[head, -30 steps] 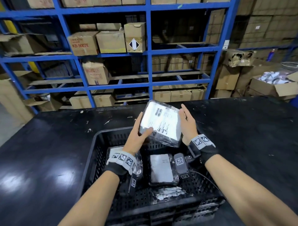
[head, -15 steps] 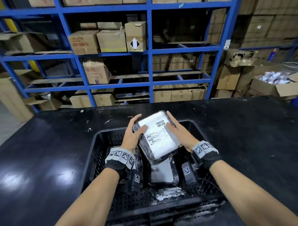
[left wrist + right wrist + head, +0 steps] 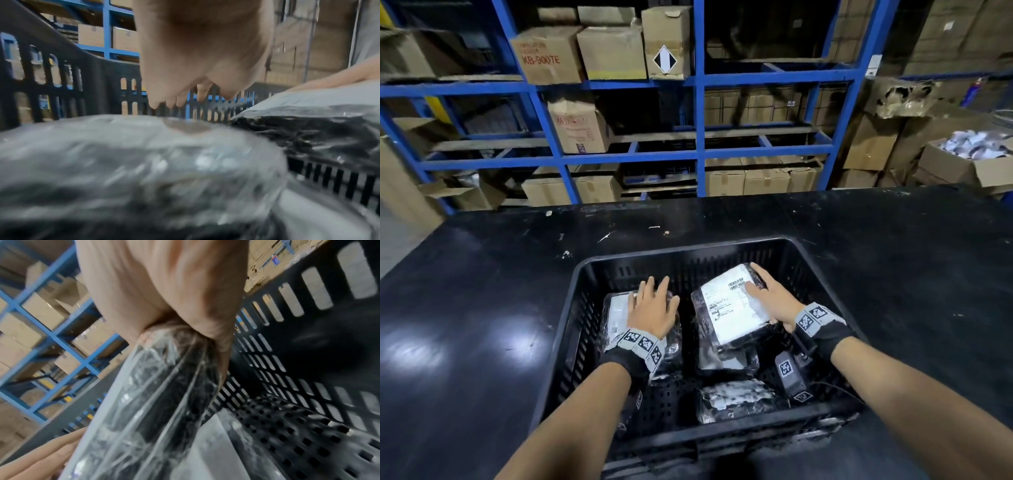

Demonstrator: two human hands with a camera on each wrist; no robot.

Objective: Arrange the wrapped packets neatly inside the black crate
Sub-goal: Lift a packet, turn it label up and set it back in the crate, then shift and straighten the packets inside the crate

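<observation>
The black crate (image 3: 681, 250) stands on the black table and holds several plastic-wrapped packets. My right hand (image 3: 767, 294) grips the right edge of a packet with a white label (image 3: 726, 308), thumb on top. That packet lies tilted in the crate's right half, on another packet (image 3: 722, 361). In the right wrist view my right hand (image 3: 180, 331) pinches the wrapped packet (image 3: 154, 394) beside the slotted crate wall (image 3: 308, 337). My left hand (image 3: 654, 308) is spread flat over the left packet (image 3: 616, 311). In the left wrist view its fingers (image 3: 180, 100) are straight, just above that packet (image 3: 123, 154).
A crumpled packet (image 3: 736, 397) lies near the crate's front wall. Blue shelving (image 3: 698, 150) with cardboard boxes stands behind the table. An open box of white items (image 3: 969, 161) sits at the far right. Bare black table (image 3: 482, 308) lies on both sides of the crate.
Both hands held the labelled packet up above the crate. It has come down into the crate's right half; my left hand has let go and moved left over the left packet.
</observation>
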